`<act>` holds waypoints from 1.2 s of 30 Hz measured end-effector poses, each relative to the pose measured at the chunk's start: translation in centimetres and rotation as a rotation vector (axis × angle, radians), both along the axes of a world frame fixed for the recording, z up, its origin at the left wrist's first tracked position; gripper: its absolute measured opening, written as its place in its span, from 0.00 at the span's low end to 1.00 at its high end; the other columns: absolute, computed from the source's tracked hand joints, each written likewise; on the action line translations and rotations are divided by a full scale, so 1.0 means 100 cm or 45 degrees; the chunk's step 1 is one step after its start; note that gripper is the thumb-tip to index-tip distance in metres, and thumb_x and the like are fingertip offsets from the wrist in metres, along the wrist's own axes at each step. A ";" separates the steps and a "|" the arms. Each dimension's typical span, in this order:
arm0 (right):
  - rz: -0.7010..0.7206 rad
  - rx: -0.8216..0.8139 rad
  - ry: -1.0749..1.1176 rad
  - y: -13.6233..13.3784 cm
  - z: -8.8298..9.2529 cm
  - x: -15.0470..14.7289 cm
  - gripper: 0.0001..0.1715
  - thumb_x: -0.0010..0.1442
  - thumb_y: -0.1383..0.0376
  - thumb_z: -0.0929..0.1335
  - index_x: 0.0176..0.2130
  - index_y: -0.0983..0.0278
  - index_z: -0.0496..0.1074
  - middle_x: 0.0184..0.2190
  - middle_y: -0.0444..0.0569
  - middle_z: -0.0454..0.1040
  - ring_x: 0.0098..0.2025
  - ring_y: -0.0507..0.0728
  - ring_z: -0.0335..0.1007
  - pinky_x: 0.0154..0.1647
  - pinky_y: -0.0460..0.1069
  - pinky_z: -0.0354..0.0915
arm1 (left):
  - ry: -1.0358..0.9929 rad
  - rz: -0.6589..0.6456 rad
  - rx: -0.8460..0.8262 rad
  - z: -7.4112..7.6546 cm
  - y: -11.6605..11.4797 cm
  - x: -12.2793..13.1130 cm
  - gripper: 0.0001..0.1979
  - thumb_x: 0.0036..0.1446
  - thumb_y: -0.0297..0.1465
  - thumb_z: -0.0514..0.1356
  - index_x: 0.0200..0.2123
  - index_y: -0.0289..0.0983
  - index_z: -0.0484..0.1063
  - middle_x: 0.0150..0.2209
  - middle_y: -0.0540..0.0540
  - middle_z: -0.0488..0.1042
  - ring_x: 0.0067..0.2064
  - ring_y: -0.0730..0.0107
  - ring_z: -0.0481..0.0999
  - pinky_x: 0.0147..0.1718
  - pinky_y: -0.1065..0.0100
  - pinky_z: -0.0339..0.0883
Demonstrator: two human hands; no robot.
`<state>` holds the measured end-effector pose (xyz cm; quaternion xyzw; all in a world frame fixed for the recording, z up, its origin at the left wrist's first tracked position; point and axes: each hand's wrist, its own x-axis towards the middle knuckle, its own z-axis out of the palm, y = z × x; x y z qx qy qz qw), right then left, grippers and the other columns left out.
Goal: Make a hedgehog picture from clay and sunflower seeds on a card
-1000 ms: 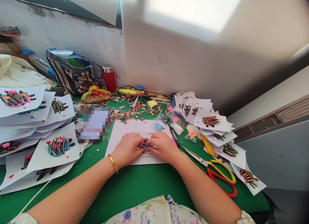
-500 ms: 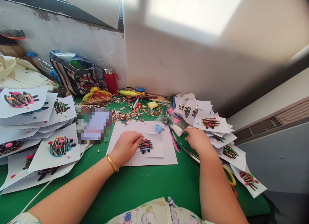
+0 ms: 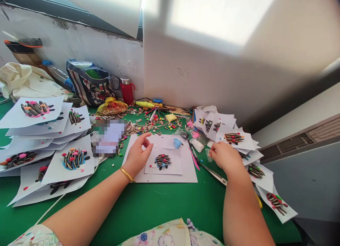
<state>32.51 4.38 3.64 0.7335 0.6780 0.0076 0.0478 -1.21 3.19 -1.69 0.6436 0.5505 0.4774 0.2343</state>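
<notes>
And there's the hedgehog card, its seed body running left to right, just right of the left hand, the nearer one, thumb and fingers parted. Across the worktop, the right hand bunches its fingertips at a small clear bag; pinching, I can't tell. Since the last frame, the left hand's drawn back, baring the pink nose.

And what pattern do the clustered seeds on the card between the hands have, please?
The clustered seeds have dark and pale stripes, clearest in the head view.
</notes>
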 end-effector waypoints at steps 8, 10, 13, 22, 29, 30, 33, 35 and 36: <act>0.706 0.539 1.129 -0.020 -0.011 -0.093 0.12 0.69 0.59 0.58 0.39 0.60 0.66 0.35 0.49 0.71 0.37 0.56 0.68 0.40 0.51 0.65 | -0.056 -0.336 0.025 0.008 -0.015 0.008 0.13 0.63 0.39 0.56 0.32 0.38 0.75 0.36 0.45 0.75 0.41 0.66 0.73 0.44 0.63 0.67; 0.810 0.470 1.222 -0.025 -0.019 -0.115 0.11 0.69 0.60 0.58 0.39 0.60 0.66 0.34 0.49 0.70 0.36 0.55 0.67 0.39 0.51 0.65 | -0.174 -0.403 -0.115 0.011 -0.021 0.014 0.13 0.62 0.40 0.56 0.39 0.38 0.74 0.36 0.46 0.76 0.37 0.67 0.75 0.39 0.65 0.69; 0.867 0.419 1.250 -0.031 -0.025 -0.132 0.12 0.69 0.59 0.58 0.37 0.61 0.65 0.33 0.48 0.69 0.35 0.55 0.65 0.36 0.50 0.64 | -0.371 -0.464 -0.322 0.016 -0.029 0.021 0.14 0.60 0.42 0.58 0.39 0.37 0.72 0.31 0.49 0.76 0.30 0.70 0.74 0.30 0.68 0.69; 1.040 0.471 1.030 -0.034 -0.033 -0.134 0.26 0.61 0.51 0.68 0.53 0.61 0.66 0.45 0.55 0.74 0.46 0.62 0.69 0.46 0.56 0.67 | -0.494 -0.393 -0.363 0.019 -0.027 0.021 0.14 0.59 0.42 0.59 0.31 0.36 0.71 0.27 0.50 0.72 0.29 0.72 0.70 0.28 0.70 0.67; 1.044 0.444 0.766 -0.032 -0.031 -0.130 0.16 0.69 0.64 0.58 0.42 0.64 0.73 0.35 0.55 0.75 0.40 0.60 0.69 0.41 0.54 0.66 | -0.448 -0.324 -0.340 0.016 -0.027 0.022 0.14 0.59 0.42 0.59 0.31 0.36 0.73 0.27 0.49 0.73 0.29 0.71 0.72 0.26 0.71 0.67; 1.039 0.441 0.767 -0.031 -0.031 -0.129 0.16 0.69 0.64 0.58 0.40 0.64 0.73 0.34 0.54 0.74 0.38 0.59 0.69 0.39 0.53 0.66 | -0.435 -0.328 -0.338 0.016 -0.027 0.023 0.14 0.59 0.42 0.59 0.31 0.36 0.73 0.27 0.49 0.73 0.29 0.71 0.72 0.25 0.71 0.67; 1.006 0.418 0.860 -0.030 -0.031 -0.126 0.14 0.68 0.60 0.61 0.45 0.63 0.72 0.37 0.54 0.74 0.40 0.59 0.69 0.40 0.53 0.66 | -0.428 -0.328 -0.289 0.014 -0.027 0.022 0.12 0.58 0.41 0.60 0.34 0.37 0.72 0.29 0.49 0.73 0.29 0.72 0.72 0.26 0.71 0.68; 0.979 0.379 0.969 -0.031 -0.030 -0.123 0.18 0.65 0.57 0.65 0.51 0.62 0.70 0.42 0.54 0.74 0.44 0.61 0.69 0.45 0.54 0.66 | -0.397 -0.298 -0.188 0.011 -0.027 0.020 0.10 0.58 0.38 0.60 0.38 0.38 0.69 0.31 0.50 0.72 0.30 0.73 0.72 0.28 0.70 0.69; 0.970 0.340 1.040 -0.032 -0.029 -0.122 0.20 0.63 0.55 0.67 0.52 0.62 0.69 0.44 0.54 0.74 0.46 0.61 0.69 0.47 0.55 0.66 | -0.357 -0.283 -0.122 0.010 -0.027 0.019 0.09 0.58 0.37 0.60 0.39 0.38 0.68 0.32 0.50 0.71 0.31 0.73 0.71 0.30 0.70 0.69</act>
